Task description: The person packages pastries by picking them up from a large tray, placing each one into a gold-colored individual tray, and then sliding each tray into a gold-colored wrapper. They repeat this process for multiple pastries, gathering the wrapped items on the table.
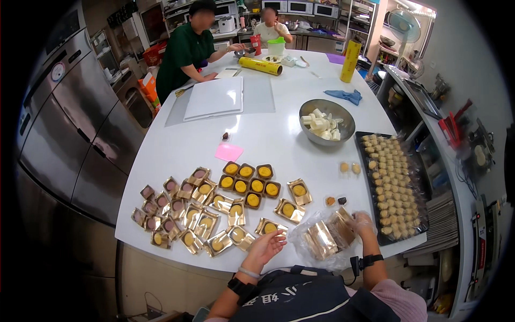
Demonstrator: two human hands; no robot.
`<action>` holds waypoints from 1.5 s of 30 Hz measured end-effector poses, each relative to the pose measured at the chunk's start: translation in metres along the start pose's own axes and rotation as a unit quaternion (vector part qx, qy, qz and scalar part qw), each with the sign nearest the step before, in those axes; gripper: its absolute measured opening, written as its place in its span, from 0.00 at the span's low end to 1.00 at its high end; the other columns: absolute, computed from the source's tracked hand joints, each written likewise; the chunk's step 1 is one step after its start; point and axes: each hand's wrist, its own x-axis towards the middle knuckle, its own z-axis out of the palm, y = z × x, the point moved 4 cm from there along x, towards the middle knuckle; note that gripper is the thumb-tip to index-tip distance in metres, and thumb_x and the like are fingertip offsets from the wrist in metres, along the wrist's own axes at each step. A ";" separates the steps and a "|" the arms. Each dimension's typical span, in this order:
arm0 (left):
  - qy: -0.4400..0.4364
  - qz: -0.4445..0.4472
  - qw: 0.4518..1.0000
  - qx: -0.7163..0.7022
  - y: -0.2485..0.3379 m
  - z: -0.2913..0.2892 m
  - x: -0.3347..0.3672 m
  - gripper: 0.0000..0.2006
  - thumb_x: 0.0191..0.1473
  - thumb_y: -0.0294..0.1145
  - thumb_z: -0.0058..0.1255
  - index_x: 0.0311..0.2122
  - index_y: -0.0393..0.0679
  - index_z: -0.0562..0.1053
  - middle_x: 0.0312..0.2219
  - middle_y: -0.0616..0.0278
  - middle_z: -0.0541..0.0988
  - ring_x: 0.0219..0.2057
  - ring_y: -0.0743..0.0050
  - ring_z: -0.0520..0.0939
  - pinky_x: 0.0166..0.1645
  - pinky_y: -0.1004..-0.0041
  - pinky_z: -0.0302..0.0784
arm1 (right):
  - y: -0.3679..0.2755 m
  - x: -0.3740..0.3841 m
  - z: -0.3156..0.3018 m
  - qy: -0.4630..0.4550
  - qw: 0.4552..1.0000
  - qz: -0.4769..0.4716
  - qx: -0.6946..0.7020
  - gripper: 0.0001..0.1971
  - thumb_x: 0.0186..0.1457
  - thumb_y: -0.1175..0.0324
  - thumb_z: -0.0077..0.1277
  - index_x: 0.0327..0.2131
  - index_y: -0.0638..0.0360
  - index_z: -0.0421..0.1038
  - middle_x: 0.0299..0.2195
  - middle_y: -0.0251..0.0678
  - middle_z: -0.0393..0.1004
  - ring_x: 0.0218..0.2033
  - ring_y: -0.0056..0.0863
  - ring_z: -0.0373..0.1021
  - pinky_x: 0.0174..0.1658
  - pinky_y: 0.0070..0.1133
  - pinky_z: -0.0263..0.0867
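My left hand (266, 248) is bare, palm turned up and fingers apart, holding nothing. It is just below a gold-wrapped yellow pastry (270, 227). My right hand (365, 223), in a thin clear glove, is closed on the edge of a gold pouch (343, 220) at the right of a clear plastic bag (301, 250). A stack of flat gold pouches (321, 240) lies in the bag. To the left are several purple pastries (162, 200) and yellow ones in gold wrappers (205, 223). Unwrapped yellow pastries (257, 185) sit in small brown trays behind them.
A black tray of small dough balls (394, 188) runs along the right edge. Beyond are a steel bowl (346, 115) with white pieces, a blue cloth (345, 96), yellow film rolls (350, 61) and a white board (214, 99). Two people (185, 59) are at the far end.
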 end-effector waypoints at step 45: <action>-0.078 0.046 0.990 0.104 -0.011 0.039 -0.011 0.11 0.49 0.33 0.47 0.38 0.41 0.68 0.30 0.62 0.73 0.32 0.75 0.74 0.35 0.79 0.68 | -0.153 -0.037 -0.001 -0.134 0.797 -0.006 0.589 0.14 0.41 0.70 0.54 0.32 0.64 0.66 0.24 0.32 0.68 0.23 0.18 0.66 0.27 0.15 0.65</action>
